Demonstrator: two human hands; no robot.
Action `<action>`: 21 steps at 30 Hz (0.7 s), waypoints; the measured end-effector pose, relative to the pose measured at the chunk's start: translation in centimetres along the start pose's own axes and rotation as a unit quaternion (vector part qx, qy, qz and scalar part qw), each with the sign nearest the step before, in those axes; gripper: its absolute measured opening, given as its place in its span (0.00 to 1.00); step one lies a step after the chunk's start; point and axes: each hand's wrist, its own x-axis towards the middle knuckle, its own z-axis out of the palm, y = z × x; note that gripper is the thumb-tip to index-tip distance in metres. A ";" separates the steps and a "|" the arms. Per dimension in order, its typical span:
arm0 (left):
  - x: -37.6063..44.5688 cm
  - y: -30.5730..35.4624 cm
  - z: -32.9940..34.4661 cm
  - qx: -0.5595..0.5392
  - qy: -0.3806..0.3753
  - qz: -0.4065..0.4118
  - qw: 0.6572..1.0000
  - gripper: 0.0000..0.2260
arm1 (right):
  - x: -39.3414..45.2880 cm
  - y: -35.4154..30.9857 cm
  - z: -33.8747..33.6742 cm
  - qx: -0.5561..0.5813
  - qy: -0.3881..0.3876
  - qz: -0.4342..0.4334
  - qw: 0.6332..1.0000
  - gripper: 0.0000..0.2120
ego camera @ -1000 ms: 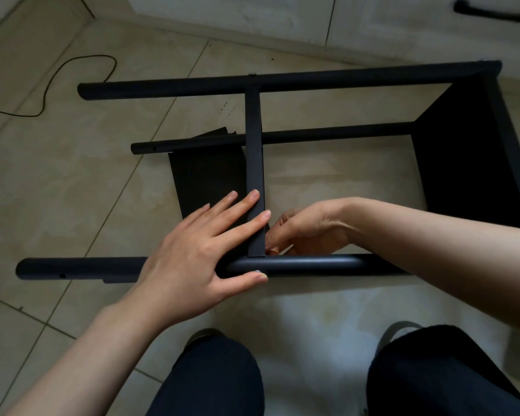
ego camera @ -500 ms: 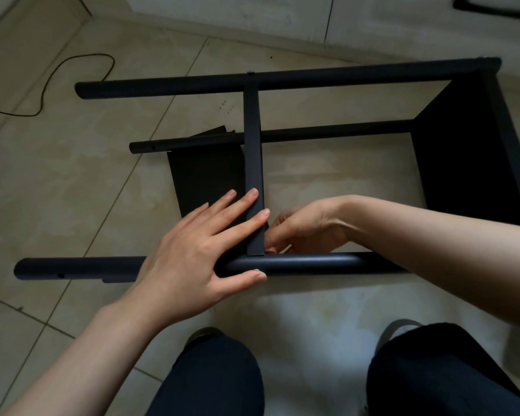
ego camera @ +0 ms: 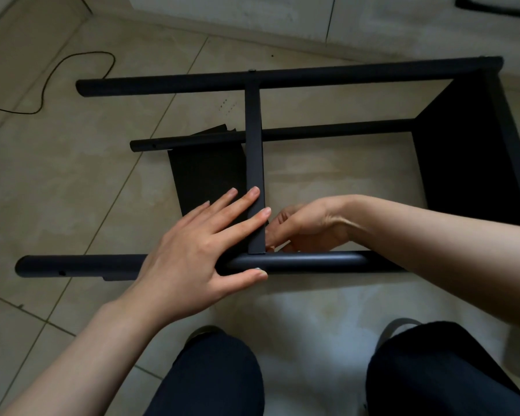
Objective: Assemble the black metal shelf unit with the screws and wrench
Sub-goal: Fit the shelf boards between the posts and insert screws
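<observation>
The black metal shelf unit lies on its side on the tiled floor. Its near tube [ego camera: 312, 261] runs left to right in front of me, and the far tube [ego camera: 342, 75] lies parallel behind. A narrow shelf edge [ego camera: 254, 145] spans between them. My left hand [ego camera: 192, 253] presses flat on that shelf edge at the near joint, fingers straight and thumb along the tube's near side beside a small silvery screw head [ego camera: 257, 268]. My right hand [ego camera: 309, 226] sits behind the tube at the same joint, fingers curled. What those fingers hold is hidden. No wrench shows.
A solid black end panel [ego camera: 469, 151] closes the frame on the right. A thin black cable [ego camera: 72, 64] loops on the floor at far left. White cabinet doors [ego camera: 252, 10] with a dark handle [ego camera: 493, 9] stand behind. My knees [ego camera: 210, 376] are just below the frame.
</observation>
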 end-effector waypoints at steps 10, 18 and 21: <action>0.0 0.0 0.0 -0.001 -0.002 -0.001 1.000 0.34 | 0.4 0.1 0.3 -0.026 0.026 0.019 0.999 0.07; 0.1 0.1 0.0 0.001 -0.004 -0.001 1.000 0.33 | -0.2 0.3 -0.4 -0.023 0.004 0.003 1.000 0.08; 0.1 0.1 0.0 0.002 -0.004 -0.003 1.000 0.33 | 0.0 0.5 -0.3 -0.026 0.008 0.002 1.000 0.09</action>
